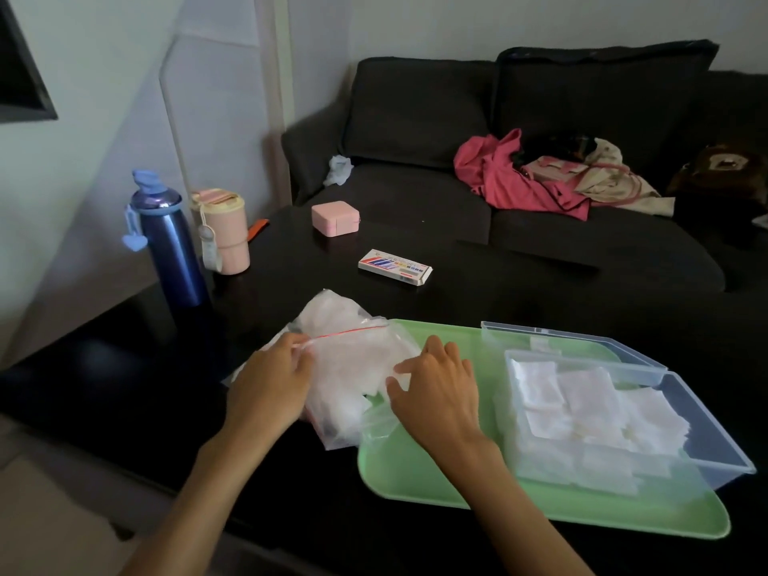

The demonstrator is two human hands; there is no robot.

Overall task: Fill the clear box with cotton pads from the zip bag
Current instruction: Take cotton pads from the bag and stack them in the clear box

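A clear zip bag [353, 359] with a red seal line lies half on the dark table, half on the green tray [415, 480], with white cotton pads inside. My left hand [270, 384] pinches the bag at the left end of its seal. My right hand [436, 388] rests on the bag's right side, fingers spread over the plastic. To the right, on the tray, stands the clear box [706, 430], heaped with white cotton pads [582, 409]. Its hinged lid [561, 338] lies open behind it.
A blue bottle [170, 243] and a pink lidded cup [224, 234] stand at the table's left. A small pink case [334, 218] and a flat printed carton [395, 268] lie further back. A dark sofa [498, 118] with clothes is behind the table.
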